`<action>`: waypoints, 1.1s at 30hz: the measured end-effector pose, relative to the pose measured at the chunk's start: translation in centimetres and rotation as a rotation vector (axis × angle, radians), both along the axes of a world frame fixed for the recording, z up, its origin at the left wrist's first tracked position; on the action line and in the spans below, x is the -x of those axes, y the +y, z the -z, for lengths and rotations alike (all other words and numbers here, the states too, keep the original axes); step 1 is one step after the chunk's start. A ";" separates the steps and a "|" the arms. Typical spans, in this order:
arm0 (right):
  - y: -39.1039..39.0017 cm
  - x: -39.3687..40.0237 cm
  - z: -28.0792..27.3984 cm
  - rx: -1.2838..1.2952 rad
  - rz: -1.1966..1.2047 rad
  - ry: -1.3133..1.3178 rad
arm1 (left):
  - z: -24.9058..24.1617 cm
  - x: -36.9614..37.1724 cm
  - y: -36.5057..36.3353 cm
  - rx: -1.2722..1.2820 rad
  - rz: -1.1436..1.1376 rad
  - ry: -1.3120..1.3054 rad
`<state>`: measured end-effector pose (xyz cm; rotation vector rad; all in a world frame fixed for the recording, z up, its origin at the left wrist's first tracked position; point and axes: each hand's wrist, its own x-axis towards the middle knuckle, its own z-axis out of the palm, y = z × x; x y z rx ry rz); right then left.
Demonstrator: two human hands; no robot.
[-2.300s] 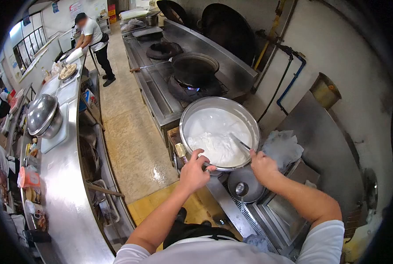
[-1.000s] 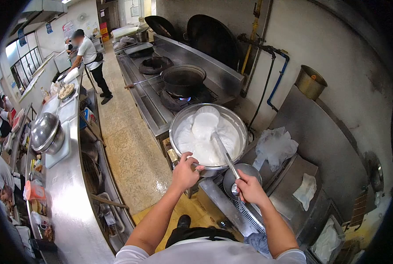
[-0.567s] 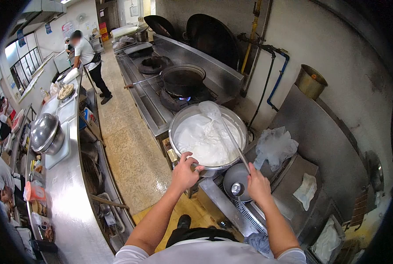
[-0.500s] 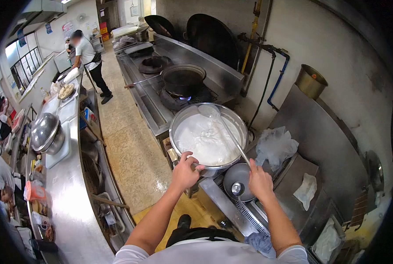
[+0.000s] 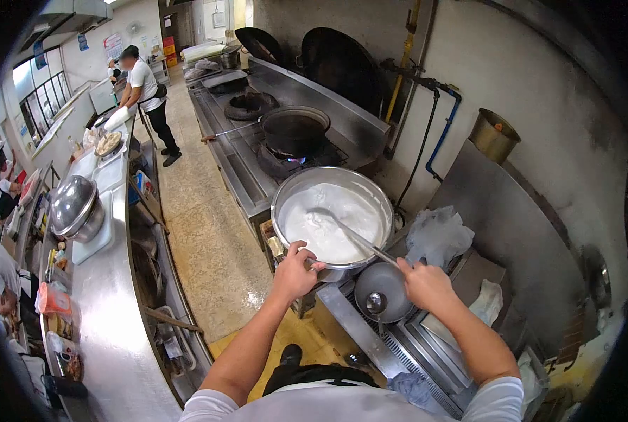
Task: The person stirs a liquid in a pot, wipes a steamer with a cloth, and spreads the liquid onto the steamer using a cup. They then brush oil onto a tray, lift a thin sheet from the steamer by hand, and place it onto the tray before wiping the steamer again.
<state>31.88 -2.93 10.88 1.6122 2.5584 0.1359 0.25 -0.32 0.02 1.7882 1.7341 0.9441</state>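
The fingers (image 5: 407, 267) of the right hand (image 5: 429, 284) are wrapped around the handle of a ladle (image 5: 359, 240), its head dipped in white liquid (image 5: 345, 205) inside the large metal bowl (image 5: 388, 216). The left hand (image 5: 295, 277) rests at the bowl's near-left rim, thumb and fingers apart; whether they grip it is unclear. Beyond the bowl, a dark pot (image 5: 295, 130) sits over a flame; right of the bowl lies a plastic bag (image 5: 437, 239).

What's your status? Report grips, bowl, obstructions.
Left grip on near edge of bowl. Right grip on long-handled utensil, dipped in white mixture. Nothing else blocks the bowl.
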 end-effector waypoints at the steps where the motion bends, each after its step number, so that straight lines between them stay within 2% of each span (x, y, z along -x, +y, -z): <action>1: -0.6 -0.4 -0.7 0.014 -0.012 -0.020 | -0.1 0.0 0.0 -0.008 0.000 -0.002; 3: -1.8 -1.2 -2.2 0.044 -0.034 -0.061 | -0.3 0.0 -0.2 -0.022 0.000 -0.006; 7: -3.9 0.2 -8.8 0.130 -0.069 -0.164 | -0.3 0.1 0.0 -0.007 0.000 0.001; 11: -3.3 2.4 -13.8 0.236 -0.051 -0.314 | -0.2 0.1 0.1 0.022 -0.009 -0.008; 16: 0.1 5.9 -16.0 0.282 -0.073 -0.325 | -0.4 0.2 0.2 0.028 -0.010 -0.021; 22: 4.0 9.7 -9.3 0.358 -0.217 -0.329 | -0.5 0.3 0.5 0.047 -0.008 -0.037; 25: 3.8 10.7 -2.5 0.167 -0.189 -0.269 | -0.2 0.3 0.6 0.044 -0.018 -0.049; 28: 5.1 9.4 5.6 -0.169 -0.067 -0.310 | -0.4 0.4 0.5 0.066 -0.016 -0.081; 29: 5.8 8.5 6.9 -0.242 -0.074 -0.318 | -0.4 0.4 0.5 0.061 -0.015 -0.075; 32: 7.6 6.0 7.8 -0.251 -0.025 -0.376 | -0.5 0.5 0.4 0.046 -0.013 -0.072; 33: 8.1 5.1 7.4 -0.180 -0.004 -0.397 | -0.5 0.6 0.4 0.040 -0.014 -0.074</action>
